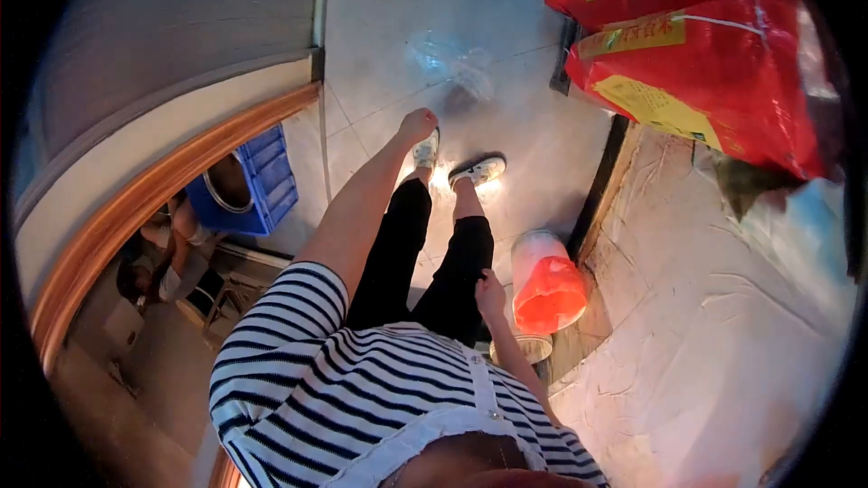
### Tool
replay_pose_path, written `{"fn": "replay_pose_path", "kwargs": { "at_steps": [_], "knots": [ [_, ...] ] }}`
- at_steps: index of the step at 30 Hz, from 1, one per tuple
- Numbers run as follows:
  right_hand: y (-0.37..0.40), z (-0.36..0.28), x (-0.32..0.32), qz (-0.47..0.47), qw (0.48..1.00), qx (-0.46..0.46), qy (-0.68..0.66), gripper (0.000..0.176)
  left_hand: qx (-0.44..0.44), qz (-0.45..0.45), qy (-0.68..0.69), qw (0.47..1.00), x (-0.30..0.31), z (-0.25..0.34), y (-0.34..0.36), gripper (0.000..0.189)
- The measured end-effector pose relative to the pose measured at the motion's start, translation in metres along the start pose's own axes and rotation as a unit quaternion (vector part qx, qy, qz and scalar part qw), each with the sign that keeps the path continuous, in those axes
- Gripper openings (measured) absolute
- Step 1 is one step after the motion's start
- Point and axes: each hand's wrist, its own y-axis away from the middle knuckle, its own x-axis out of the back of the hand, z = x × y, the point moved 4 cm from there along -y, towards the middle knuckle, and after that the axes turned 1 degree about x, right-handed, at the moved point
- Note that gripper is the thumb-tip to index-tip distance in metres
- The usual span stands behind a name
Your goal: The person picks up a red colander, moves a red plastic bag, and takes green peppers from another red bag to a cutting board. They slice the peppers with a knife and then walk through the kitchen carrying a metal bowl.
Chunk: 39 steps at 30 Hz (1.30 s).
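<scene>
My left hand [419, 124], at the end of the outstretched left arm, is closed with the fingers curled in. It hangs above one of my shoes [427, 146], and no object shows in it. My right hand [489, 294] is by my thigh, next to the black trousers [459, 285], with its fingers loosely curled and nothing visible in them. Beside this hand stands a white bucket [535, 247] with a red plastic bag [551, 296] at its mouth. A lower round container [533, 348] is partly hidden by my right forearm.
Large red sacks with yellow panels [687, 54] sit at the upper right, by a wrinkled covered surface [687, 307]. Clear plastic [466, 72] lies on the tiled floor ahead. To the left are a wooden frame [172, 185], a blue crate [271, 181] and another person [167, 253].
</scene>
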Motion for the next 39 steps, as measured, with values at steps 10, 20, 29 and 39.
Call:
{"fn": "replay_pose_path", "kwargs": {
  "at_steps": [10, 20, 29, 39],
  "knots": [
    [-0.016, 0.021, -0.045, 0.181, 0.983, -0.012, 0.024, 0.027, -0.091, -0.085, -0.398, 0.909, -0.094, 0.02, -0.146, 0.049],
    [-0.008, 0.03, -0.059, 0.259, 0.965, -0.002, -0.04, 0.028, -0.125, -0.099, -0.408, 0.899, -0.139, -0.007, -0.211, 0.045],
    [0.012, 0.006, -0.062, 0.161, 0.982, -0.068, -0.073, 0.039, -0.382, -0.115, -0.288, 0.87, -0.042, 0.111, 0.085, 0.059],
    [0.139, -0.051, 0.043, 0.391, 0.888, -0.077, -0.23, 0.058, -0.569, -0.333, -0.372, 0.654, -0.024, 0.206, 0.358, 0.05]
  ]
}}
